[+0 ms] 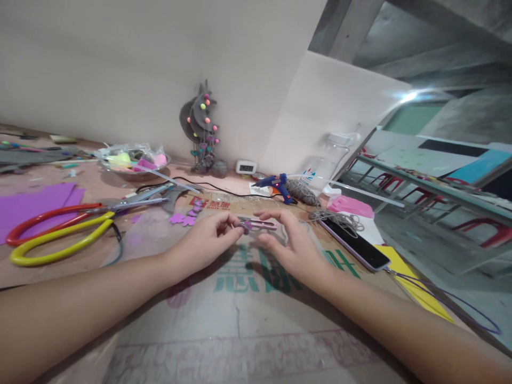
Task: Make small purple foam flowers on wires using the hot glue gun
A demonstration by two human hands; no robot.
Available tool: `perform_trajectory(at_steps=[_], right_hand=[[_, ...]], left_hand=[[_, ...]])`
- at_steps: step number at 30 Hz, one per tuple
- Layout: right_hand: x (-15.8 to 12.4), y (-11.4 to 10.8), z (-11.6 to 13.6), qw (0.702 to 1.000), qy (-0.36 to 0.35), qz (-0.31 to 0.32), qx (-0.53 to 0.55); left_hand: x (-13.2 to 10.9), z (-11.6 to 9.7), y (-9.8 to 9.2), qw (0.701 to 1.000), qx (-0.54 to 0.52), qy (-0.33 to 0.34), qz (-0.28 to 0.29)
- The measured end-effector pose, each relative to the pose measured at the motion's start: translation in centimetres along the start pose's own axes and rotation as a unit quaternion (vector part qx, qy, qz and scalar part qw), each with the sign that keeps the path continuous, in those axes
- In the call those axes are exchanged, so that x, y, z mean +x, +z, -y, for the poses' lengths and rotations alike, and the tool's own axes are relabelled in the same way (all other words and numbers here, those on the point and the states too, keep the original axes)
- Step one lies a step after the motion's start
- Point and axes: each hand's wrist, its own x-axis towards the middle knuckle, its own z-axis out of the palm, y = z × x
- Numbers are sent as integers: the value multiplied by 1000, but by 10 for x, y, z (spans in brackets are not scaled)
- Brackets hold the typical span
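My left hand (212,237) is closed in a pinch over the cardboard sheet (200,330), with a small purple-grey piece (245,228) at its fingertips; most of that piece is hidden. Close to it, my right hand (290,240) is open, thumb and forefinger apart. Between the two hands is a slim pink tool (264,224), which looks like thread snips. Its tip meets the left fingertips, and I cannot tell whether it touches the right hand. Several purple flower-shaped cutouts (184,219) lie just beyond my left hand.
Large scissors (60,234) with red and yellow handles lie left, by purple sheets (44,205). Behind stand a bowl (134,168), a grey moon ornament (200,125), a small clock (245,167) and a blue glue gun (280,186). A phone (356,245) lies right.
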Motion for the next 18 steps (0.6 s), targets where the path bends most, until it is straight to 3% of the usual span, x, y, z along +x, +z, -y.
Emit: perform_trajectory(at_steps=[3,7,10,11,13,16,18], right_hand=[[2,1,4,987,96,-3,132],[-2,9,11,891,233,87,380],[-6,15,13,851,252,119,445],[-6,16,12,855,244,116,442],[-6,16,8,895,208,90,383],[-4,13,-1,981,84,45,166],[-3,10,-6,999,-22,22,15]], left_hand=[[-1,0,0,1000,0,0,-5],[-2,-2,-2,1000,27,10,-13],[-2,-4,-2,999,29,12,-7],[-2,-4,-2,1000,27,11,-6],[-1,-4,-2,1000,27,8,-9],[-1,-3,-2,1000,22,7,-3],[-1,-1,-1,1000,20,10,5]])
